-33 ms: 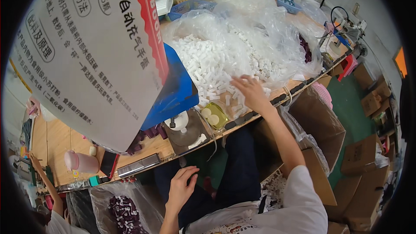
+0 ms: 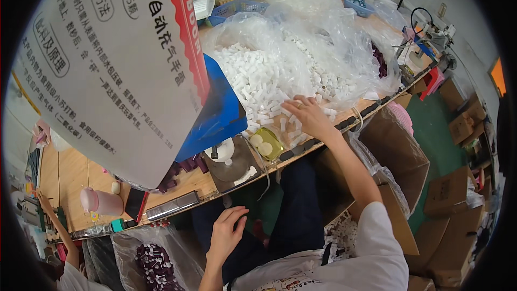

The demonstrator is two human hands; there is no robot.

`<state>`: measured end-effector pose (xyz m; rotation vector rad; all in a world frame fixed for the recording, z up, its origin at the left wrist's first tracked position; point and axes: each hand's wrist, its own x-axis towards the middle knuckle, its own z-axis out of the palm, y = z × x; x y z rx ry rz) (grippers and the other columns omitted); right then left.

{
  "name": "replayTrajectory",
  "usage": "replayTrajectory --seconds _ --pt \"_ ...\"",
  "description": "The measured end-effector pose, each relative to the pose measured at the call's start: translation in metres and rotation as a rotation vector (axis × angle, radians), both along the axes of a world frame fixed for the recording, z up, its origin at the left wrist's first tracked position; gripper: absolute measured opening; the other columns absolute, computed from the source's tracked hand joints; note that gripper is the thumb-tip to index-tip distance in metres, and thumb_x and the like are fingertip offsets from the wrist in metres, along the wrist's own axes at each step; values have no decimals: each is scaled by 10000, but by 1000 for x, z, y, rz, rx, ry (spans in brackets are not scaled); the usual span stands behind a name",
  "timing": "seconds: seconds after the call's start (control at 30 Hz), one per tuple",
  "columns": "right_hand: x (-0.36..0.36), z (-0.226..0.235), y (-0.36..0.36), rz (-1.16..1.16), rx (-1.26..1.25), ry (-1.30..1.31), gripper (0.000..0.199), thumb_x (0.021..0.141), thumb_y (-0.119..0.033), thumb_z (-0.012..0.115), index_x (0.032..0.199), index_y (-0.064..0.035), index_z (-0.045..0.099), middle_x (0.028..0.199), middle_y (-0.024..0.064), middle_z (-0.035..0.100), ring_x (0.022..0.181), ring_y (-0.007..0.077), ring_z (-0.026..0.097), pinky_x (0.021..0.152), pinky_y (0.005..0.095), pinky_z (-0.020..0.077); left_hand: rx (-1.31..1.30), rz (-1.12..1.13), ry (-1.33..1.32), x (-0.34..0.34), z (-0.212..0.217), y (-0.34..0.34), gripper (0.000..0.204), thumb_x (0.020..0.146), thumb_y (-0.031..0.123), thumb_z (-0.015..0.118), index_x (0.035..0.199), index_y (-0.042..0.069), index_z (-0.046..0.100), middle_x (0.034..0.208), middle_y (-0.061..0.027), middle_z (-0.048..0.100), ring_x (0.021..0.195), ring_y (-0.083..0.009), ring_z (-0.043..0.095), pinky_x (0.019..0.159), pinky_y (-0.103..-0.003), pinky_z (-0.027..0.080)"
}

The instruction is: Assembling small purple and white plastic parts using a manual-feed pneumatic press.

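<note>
Pieces (image 2: pixel 249 75) small, white, tubular, loosely heaped; right-hand fingers (image 2: pixel 301 106) at near edge.

Right hand (image 2: pixel 308 113) extends forward, left hand (image 2: pixel 226 234) hovers loosely curled.

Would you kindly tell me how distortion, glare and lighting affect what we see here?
Head view: black rims the fisheye image, and the bench curves along its front edge; head view: pale glints streak the clear plastic; head view: the white pieces look bright, the space below dark.
</note>
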<state>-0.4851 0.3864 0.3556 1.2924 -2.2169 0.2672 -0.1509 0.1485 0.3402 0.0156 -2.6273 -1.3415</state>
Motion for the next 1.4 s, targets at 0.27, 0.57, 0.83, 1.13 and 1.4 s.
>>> replayTrajectory --seconds 0.27,0.57,0.83,1.13,1.4 --pt "-7 -6 35 -114 179 -121 338 715 -5 625 1030 -109 688 947 54 650 1010 261 578 907 404 422 43 14 15 1 -8 -1 210 873 5 691 1079 29 723 1115 -135 706 1015 -305 690 835 -357 553" --pt "7 -8 -2 -99 -183 -254 186 763 -133 704 935 -62 687 879 90 673 907 297 637 752 414 529 23 65 148 -16 10 -11 194 864 -30 685 1045 20 732 1035 -136 724 955 -304 706 829 -350 558" --pt "12 -11 -29 -109 -134 -319 312 781 -51 674 1093 -50 659 900 127 676 986 323 637 758 429 550 64 362 249 -50 17 -43 155 886 -28 671 1025 4 733 944 -125 734 841 -201 699 752 -297 527" --pt "21 -13 -43 -82 -354 -444 402 835 -33 695 1229 -64 627 1084 187 671 1003 377 628 876 409 513 15 340 295 -85 23 -44 122 900 24 673 1009 -8 717 944 -125 730 894 -233 702 809 -314 514" --pt "-34 4 87 -647 -355 -675 227 765 5 599 970 -25 691 973 218 705 979 388 661 840 432 524 58 462 168 -40 -9 -76 104 886 -38 662 971 -23 720 948 -145 731 892 -263 701 789 -330 529"
